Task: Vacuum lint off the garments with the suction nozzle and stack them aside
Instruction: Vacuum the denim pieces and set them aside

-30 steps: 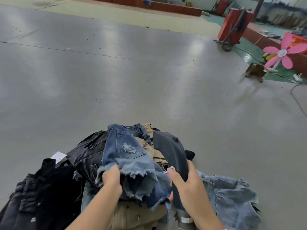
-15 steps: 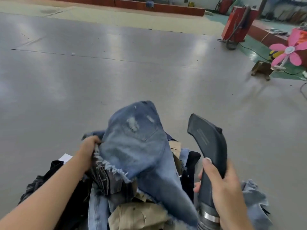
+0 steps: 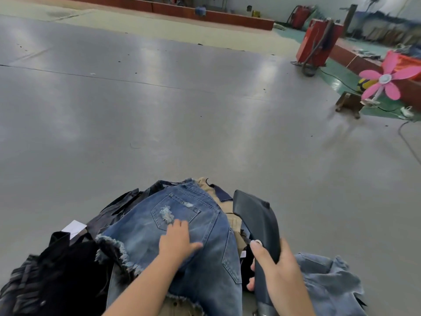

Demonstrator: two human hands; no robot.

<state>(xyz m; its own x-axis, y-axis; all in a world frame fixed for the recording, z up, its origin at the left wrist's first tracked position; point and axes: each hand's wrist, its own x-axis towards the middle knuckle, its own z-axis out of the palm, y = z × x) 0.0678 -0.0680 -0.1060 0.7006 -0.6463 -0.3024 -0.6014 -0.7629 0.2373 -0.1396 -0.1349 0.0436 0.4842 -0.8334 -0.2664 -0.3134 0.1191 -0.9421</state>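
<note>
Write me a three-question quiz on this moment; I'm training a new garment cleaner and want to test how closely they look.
1. True or false: the left hand lies flat, fingers spread, on the blue frayed-hem denim shorts.
2. What does the right hand grip?
A. the dark grey curved plastic suction nozzle
B. the white paper tag
C. the black garment
3. Fill in: at far right stands a fan with ____ blades.

Key
1. True.
2. A; the nozzle's mouth is off the shorts, to their right.
3. Pink.
</note>
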